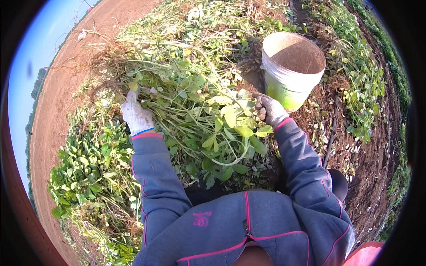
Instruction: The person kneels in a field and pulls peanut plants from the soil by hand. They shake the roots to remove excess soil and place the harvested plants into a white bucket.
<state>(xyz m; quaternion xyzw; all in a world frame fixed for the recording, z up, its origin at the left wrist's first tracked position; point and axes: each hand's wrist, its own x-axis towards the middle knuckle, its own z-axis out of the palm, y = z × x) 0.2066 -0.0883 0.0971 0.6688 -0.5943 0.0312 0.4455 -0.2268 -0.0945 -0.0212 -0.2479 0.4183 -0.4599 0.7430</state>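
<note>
A large bunch of uprooted leafy plants (186, 96), which look like peanut plants, lies across the space before me, its brown roots (106, 63) towards the upper left. My left hand (136, 111), in a white knit glove, is at the root end, gripping the stems; its fingers are partly hidden by them. My right hand (270, 108), in a soiled knit glove, is at the right edge of the leaves with its fingers curled; whether they hold anything is not plain. Just beyond it stands a white and green plastic bucket (293, 73), its visible inside coated with brown dirt.
More pulled plants (213, 23) cover the ground ahead, and a leafy heap (90, 166) lies at the left. Bare soil (53, 133) runs along the far left. A thin dark hose (331, 133) lies on the soil at the right, beside rows of green plants (362, 86).
</note>
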